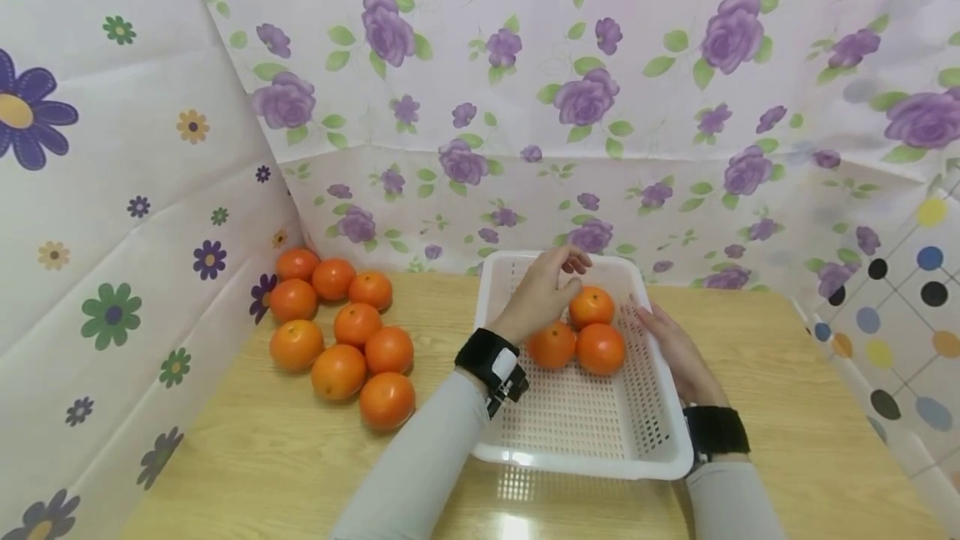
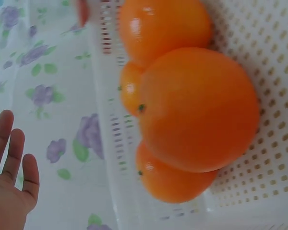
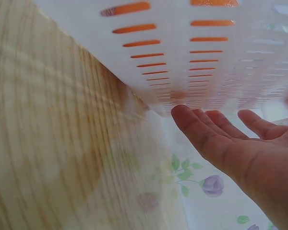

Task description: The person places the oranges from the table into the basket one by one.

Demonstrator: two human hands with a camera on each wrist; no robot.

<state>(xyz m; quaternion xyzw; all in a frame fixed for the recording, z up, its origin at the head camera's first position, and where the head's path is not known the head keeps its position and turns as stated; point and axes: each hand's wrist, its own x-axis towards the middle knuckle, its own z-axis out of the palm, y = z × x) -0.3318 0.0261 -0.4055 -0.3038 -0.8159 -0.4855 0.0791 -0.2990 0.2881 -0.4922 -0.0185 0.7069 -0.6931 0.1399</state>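
A white perforated plastic basket (image 1: pixel 577 465) stands on the table with several oranges (image 1: pixel 601 349) inside, clustered toward its far half. Above them is my left hand (image 1: pixel 546 286), its fingers loosely bent and holding nothing. In the left wrist view, the same left hand (image 2: pixel 9 177) has its fingers spread, apart from the oranges (image 2: pixel 199 110). My right hand (image 1: pixel 681 352) is at the basket's right side, thumb near the rim. The right wrist view shows its fingers (image 3: pixel 206 132) extended by the outer wall (image 3: pixel 175 57); whether they press it I cannot tell.
Left of the basket, several more oranges (image 1: pixel 337 372) lie grouped on the wooden table (image 1: pixel 247 457). A flower-printed sheet (image 1: pixel 465 107) hangs behind the table, with patterned sheets on the left (image 1: pixel 150 273) and right (image 1: pixel 900 315) sides.
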